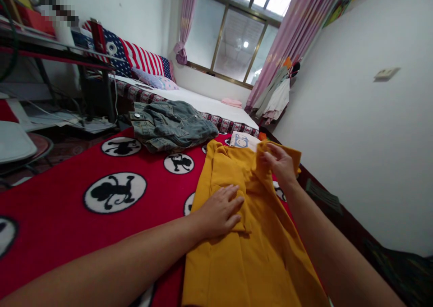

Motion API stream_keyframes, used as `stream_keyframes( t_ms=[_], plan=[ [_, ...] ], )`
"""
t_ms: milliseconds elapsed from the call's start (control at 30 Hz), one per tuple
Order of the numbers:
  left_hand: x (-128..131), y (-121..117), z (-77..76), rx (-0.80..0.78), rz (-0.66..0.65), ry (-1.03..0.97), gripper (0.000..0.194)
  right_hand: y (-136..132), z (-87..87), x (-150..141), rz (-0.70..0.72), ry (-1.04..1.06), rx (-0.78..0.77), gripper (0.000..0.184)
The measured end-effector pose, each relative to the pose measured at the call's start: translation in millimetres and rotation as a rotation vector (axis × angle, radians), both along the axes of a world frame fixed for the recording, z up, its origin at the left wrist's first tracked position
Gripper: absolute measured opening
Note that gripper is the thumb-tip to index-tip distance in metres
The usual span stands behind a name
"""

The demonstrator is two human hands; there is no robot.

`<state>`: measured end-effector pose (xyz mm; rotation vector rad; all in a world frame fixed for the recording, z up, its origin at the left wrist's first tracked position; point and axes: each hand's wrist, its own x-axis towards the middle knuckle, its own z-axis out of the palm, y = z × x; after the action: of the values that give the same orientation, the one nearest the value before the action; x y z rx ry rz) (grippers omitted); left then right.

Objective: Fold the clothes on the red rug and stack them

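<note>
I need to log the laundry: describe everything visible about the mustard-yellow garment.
The mustard-yellow garment is plain, matte woven-looking cloth, lying mostly flat on the red blanket, its left edge folded inward. The left hand presses flat on that fold; the right hand pinches the far upper edge, lifting it slightly. Its type cannot be told.

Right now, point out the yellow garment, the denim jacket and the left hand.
yellow garment [257,257], head view, flat lower panel.
denim jacket [172,124], head view, middle of the folded pile.
left hand [219,212], head view, back of hand.
</note>
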<state>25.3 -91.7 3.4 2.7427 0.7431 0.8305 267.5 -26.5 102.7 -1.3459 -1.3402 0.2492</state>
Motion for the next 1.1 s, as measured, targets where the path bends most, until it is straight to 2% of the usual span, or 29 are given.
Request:
stream_keyframes(
  t_ms=[33,100,167,233,367,467,567,700,833,900,967,1000,1100],
  plan=[
    [-0.8,-0.2,1.1,0.003,-0.013,-0.032,0.045,-8.5,2.0,-14.7,0.162,-0.069,-0.086,0.044],
    [-1.8,-0.7,3.1,0.000,-0.034,-0.075,0.040,-29.0,3.8,-32.4,0.308,-0.199,-0.199,0.044],
    [-1.6,-1.1,4.2,-0.005,-0.039,-0.083,0.037,-51.1,1.3,-31.6,0.244,-0.331,-0.241,0.037],
    [-0.2,-1.2,4.0,-0.003,-0.028,-0.075,0.036,-73.5,-6.6,-16.5,0.126,-0.483,-0.288,0.032],
    [3.4,-0.7,2.0,0.018,0.011,-0.048,0.029,-122.2,-32.3,20.7,-0.032,-0.738,-0.526,0.029],
    [5.5,0.1,1.4,0.034,0.014,-0.016,0.026,-155.7,-46.3,33.0,-0.110,-0.800,-0.671,0.038],
    [6.9,0.9,1.3,0.050,0.009,-0.002,0.026,-168.2,-49.3,35.8,-0.112,-0.788,-0.704,0.037],
    [7.5,1.6,1.1,0.051,0.011,0.007,0.026,-142.5,-49.5,40.1,-0.110,-0.713,-0.568,0.032],
    [6.6,2.0,0.9,0.053,0.010,-0.001,0.027,-99.7,-54.7,42.6,-0.184,-0.701,-0.417,0.052],
    [6.1,2.1,1.2,0.047,0.012,-0.007,0.027,-80.5,-51.0,41.3,-0.204,-0.650,-0.413,0.041],
    [5.8,2.1,1.7,0.038,0.008,-0.012,0.027,-61.2,-37.3,36.9,-0.222,-0.567,-0.410,0.018],
    [5.7,2.2,1.8,0.033,0.004,-0.016,0.027,-51.1,-26.6,32.3,-0.228,-0.524,-0.391,0.014],
    [5.2,2.8,0.5,0.020,-0.007,-0.039,0.026,-22.6,14.3,2.8,-0.197,-0.403,-0.252,0.023]
  ],
)
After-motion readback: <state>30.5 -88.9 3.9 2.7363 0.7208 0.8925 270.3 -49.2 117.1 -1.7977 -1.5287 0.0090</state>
